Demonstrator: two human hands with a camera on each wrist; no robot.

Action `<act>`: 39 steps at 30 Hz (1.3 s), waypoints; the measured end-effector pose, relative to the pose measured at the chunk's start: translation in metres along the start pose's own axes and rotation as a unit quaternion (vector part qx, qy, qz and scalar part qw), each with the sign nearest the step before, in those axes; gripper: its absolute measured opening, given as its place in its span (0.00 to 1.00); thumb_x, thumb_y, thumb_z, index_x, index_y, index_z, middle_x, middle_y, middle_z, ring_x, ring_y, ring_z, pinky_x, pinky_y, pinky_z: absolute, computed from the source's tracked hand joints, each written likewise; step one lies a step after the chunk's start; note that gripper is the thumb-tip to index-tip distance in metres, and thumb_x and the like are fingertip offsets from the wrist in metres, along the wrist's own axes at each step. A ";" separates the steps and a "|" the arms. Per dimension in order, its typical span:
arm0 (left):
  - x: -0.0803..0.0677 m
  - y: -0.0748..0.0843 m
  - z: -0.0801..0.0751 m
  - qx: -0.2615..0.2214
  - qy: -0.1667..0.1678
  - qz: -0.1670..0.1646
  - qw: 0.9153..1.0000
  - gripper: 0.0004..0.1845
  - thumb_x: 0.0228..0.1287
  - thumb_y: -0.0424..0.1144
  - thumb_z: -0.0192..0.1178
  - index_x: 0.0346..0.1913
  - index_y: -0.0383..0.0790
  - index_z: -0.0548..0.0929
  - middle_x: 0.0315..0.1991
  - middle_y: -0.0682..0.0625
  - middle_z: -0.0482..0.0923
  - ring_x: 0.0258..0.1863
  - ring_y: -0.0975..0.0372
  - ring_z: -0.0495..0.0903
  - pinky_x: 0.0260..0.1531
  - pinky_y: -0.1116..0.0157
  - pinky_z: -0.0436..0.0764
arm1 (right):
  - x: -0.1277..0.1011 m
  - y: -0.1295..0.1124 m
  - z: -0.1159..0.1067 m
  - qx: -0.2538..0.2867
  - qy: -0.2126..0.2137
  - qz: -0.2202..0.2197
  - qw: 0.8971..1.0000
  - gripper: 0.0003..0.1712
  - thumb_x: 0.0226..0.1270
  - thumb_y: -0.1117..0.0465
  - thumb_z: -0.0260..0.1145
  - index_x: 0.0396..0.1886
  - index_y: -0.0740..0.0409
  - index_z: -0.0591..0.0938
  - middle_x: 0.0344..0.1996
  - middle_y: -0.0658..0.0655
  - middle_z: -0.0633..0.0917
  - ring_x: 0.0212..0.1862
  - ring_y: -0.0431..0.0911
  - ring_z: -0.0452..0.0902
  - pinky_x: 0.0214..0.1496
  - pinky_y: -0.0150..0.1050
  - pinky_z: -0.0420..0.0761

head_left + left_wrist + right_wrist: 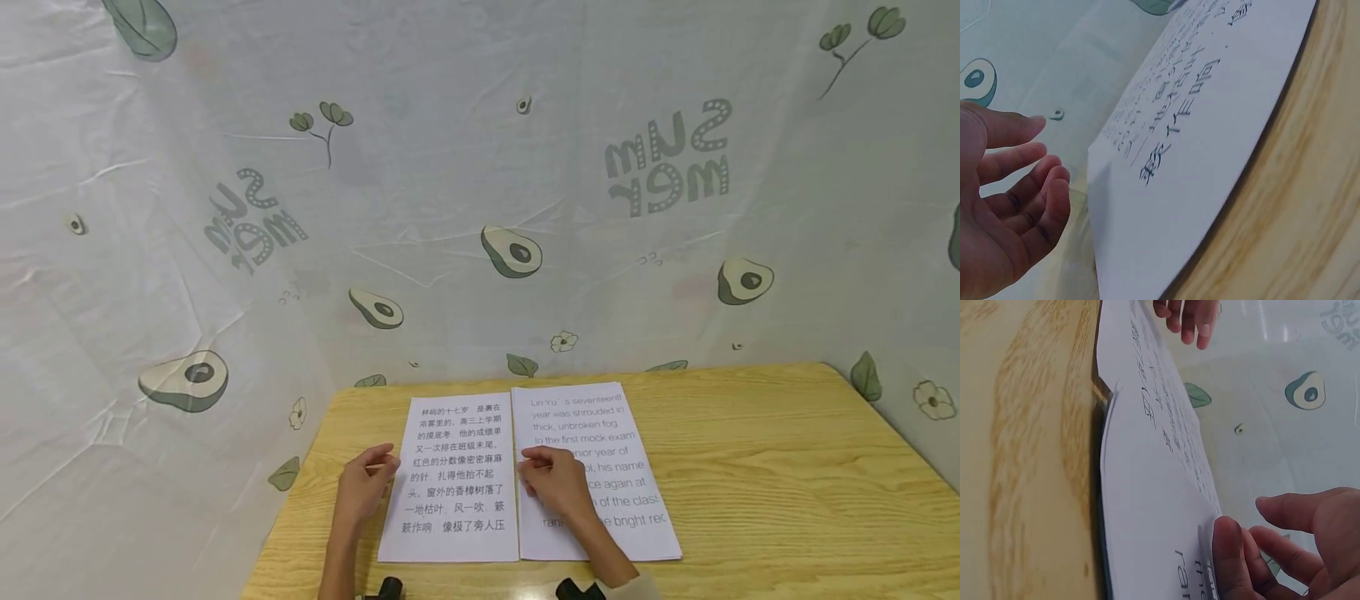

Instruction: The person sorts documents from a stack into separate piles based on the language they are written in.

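Observation:
Two printed sheets lie side by side on a wooden table (750, 467). The left sheet (457, 475) carries Chinese text and the right sheet (600, 467) English text. My left hand (384, 463) hovers at the left edge of the Chinese sheet (1210, 150). In the left wrist view this hand (1044, 156) has loosely curved fingers clear of the paper and holds nothing. My right hand (531, 467) rests on the English sheet (1147, 487) near its left edge, and a fingertip (1225, 547) lies on the paper. The thumb stands apart from the other fingers.
A white cloth (480, 208) printed with avocados, leaves and "SUMMER" hangs behind and to both sides of the table. Bare wood extends to the right of the sheets. The English sheet seems to top a thin stack. Dark wrist cameras (390, 587) show at the bottom edge.

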State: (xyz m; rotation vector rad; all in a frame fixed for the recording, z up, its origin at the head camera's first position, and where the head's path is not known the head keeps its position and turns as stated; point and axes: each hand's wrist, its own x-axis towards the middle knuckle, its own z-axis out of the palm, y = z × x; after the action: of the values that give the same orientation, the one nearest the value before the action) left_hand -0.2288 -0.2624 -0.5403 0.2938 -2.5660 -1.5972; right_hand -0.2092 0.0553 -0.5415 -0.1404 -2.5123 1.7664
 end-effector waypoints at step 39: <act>-0.025 0.058 0.147 -0.033 -0.084 0.058 0.994 0.19 0.72 0.40 0.69 0.62 0.37 0.88 0.41 0.48 0.86 0.33 0.63 0.83 0.29 0.71 0.85 | -0.004 0.037 -0.149 -0.018 0.042 0.059 0.997 0.24 0.78 0.61 0.67 0.68 0.69 0.81 0.50 0.65 0.87 0.42 0.45 0.88 0.42 0.30 0.89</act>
State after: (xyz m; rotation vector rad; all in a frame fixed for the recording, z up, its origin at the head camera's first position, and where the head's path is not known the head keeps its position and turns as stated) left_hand -0.2390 -0.1032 -0.5529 0.0029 -2.5887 -1.7279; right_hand -0.1878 0.2063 -0.5262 -0.3636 -2.5253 1.7155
